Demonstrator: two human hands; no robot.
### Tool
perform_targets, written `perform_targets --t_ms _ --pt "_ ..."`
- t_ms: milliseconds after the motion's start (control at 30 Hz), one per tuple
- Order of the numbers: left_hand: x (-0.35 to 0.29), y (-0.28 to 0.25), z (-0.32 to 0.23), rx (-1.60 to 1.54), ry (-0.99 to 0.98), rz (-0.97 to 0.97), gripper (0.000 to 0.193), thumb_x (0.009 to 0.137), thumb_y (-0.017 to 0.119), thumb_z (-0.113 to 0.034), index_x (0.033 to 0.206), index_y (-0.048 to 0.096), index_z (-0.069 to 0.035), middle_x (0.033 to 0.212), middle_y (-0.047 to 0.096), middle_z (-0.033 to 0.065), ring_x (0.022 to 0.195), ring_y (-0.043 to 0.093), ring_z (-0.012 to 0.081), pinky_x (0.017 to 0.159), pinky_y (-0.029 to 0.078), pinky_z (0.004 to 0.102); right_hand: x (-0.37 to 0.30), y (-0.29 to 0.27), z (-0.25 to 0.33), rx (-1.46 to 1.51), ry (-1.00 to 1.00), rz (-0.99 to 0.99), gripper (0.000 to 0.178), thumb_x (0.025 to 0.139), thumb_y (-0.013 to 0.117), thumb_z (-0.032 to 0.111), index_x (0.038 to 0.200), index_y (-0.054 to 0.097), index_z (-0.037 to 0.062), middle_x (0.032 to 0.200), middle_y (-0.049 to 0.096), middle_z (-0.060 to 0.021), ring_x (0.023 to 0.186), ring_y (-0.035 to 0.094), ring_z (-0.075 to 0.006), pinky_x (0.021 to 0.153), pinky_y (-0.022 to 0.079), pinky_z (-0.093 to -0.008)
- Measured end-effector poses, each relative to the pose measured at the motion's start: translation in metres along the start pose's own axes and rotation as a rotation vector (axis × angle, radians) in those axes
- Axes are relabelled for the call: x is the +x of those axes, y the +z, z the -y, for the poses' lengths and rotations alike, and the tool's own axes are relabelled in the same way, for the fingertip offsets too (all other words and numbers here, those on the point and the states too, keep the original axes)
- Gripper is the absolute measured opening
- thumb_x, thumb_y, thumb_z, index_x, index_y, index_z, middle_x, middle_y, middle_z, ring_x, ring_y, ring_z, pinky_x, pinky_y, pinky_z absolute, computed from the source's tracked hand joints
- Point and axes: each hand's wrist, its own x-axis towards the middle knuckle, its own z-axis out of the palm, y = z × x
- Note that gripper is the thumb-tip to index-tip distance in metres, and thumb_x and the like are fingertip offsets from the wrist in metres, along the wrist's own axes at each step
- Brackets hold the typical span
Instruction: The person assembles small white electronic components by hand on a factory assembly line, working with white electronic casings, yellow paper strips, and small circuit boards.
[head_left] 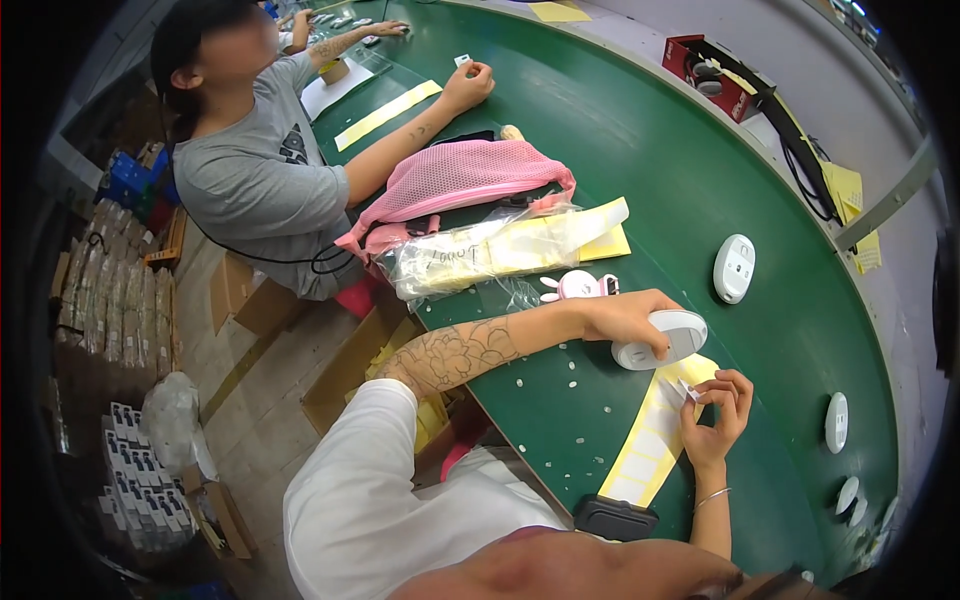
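My left hand (622, 318) is closed around a white computer mouse (685, 328), its underside turned up. Just to the right and nearer, my right hand (716, 412) pinches a small white sticker (688, 391) between thumb and fingertips. Below both hands lies a yellow backing strip with pale labels (635, 462). Its near end meets a dark, flat case (615, 518) at the table edge. A pink-and-white rabbit-shaped item (578, 285) lies beyond my left wrist.
On the green table (600, 400), a white mouse (735, 268) lies farther right, with another (837, 422) nearer. A plastic-wrapped label stack (470, 258) and a pink mesh bag (470, 180) lie left. A co-worker in grey (250, 170) sits beyond. Small white bits dot the near edge.
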Motion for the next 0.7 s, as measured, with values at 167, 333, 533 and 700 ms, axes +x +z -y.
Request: perform_targets --t_ms 167,333,533,700 --pt "0.003 0.002 0.003 -0.172 0.071 -0.087 0.055 0.070 0.065 -0.008 0.123 0.054 -0.002 0.110 0.060 0.0098 0.097 0.059 0.0174 0.083 0.049 0.0301 -0.001 0.000 -0.001 -0.010 -0.003 -0.025 0.024 0.063 0.065 -0.012 0.073 0.048 0.0034 0.107 0.050 -0.0119 0.073 0.062 -0.0176 0.071 0.050 -0.0293" --pt "0.006 0.007 0.002 -0.432 0.165 -0.126 0.053 0.076 0.062 -0.010 0.127 0.049 -0.005 0.110 0.058 0.0087 0.099 0.059 0.0184 0.086 0.048 0.0317 0.000 -0.001 -0.004 -0.041 -0.021 -0.051 0.024 0.064 0.065 -0.012 0.073 0.049 0.0033 0.108 0.050 -0.0119 0.073 0.063 -0.0170 0.071 0.050 -0.0294" --pt "0.004 0.015 0.003 -0.520 0.189 -0.109 0.052 0.086 0.060 -0.021 0.133 0.043 -0.008 0.112 0.058 0.0087 0.099 0.060 0.0193 0.086 0.050 0.0339 0.005 -0.006 -0.002 -0.048 0.025 -0.098 0.022 0.066 0.065 -0.012 0.073 0.050 0.0030 0.111 0.050 -0.0121 0.075 0.064 -0.0175 0.071 0.050 -0.0290" --pt "0.003 0.024 0.011 -0.560 0.178 -0.106 0.050 0.094 0.051 -0.037 0.132 0.043 -0.007 0.115 0.058 0.0106 0.102 0.061 0.0210 0.088 0.050 0.0354 -0.005 -0.020 0.024 0.024 0.183 -0.176 0.021 0.074 0.063 -0.012 0.075 0.049 0.0029 0.116 0.049 -0.0112 0.077 0.062 -0.0149 0.072 0.048 -0.0279"
